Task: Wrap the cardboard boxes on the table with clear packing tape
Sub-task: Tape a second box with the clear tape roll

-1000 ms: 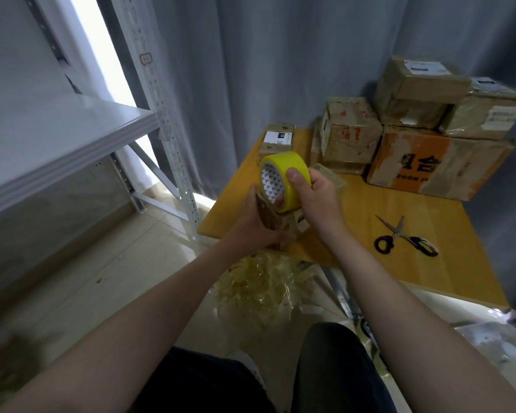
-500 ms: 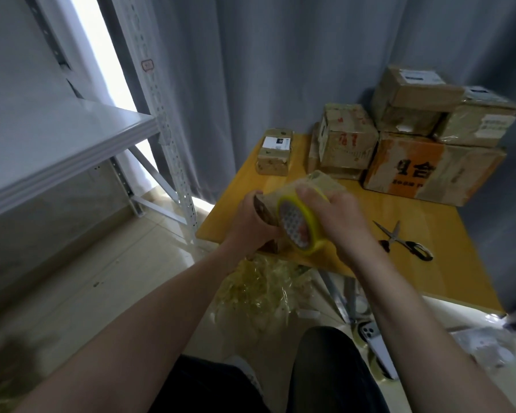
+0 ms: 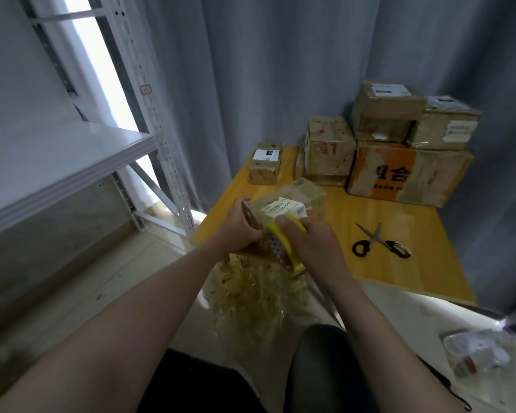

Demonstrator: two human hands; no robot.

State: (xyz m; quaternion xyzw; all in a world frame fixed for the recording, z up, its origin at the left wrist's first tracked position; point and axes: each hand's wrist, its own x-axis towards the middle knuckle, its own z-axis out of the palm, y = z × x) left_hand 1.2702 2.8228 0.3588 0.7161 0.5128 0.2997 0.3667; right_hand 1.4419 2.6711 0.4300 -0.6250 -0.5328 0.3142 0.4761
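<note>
Six cardboard boxes show in all. Five stand at the back of the yellow wooden bench (image 3: 429,257) against the grey curtain (image 3: 280,70): a small brown box with a white label (image 3: 264,165), a taller box with red marks (image 3: 329,150), a wide box printed orange (image 3: 408,174), and stacked side by side on that wide one, a dull brown box (image 3: 385,114) and a glossy film-covered box (image 3: 447,126).

The sixth, a small oblong box with a barcode label (image 3: 304,198), is shiny under clear film and held over the bench's near left corner. Its label faces up and its long axis runs away from the person toward the far right. The left hand (image 3: 242,231) grips its near left end, fingers curled round it. The right hand (image 3: 313,248) is clamped on the one yellow roll of tape (image 3: 280,245), which stands on edge against the box's near end with its patterned core facing left.

One pair of black-handled scissors (image 3: 382,244) lies on the bench to the right, blades parted. A heap of crumpled yellowish film (image 3: 259,293) lies on the floor.
</note>
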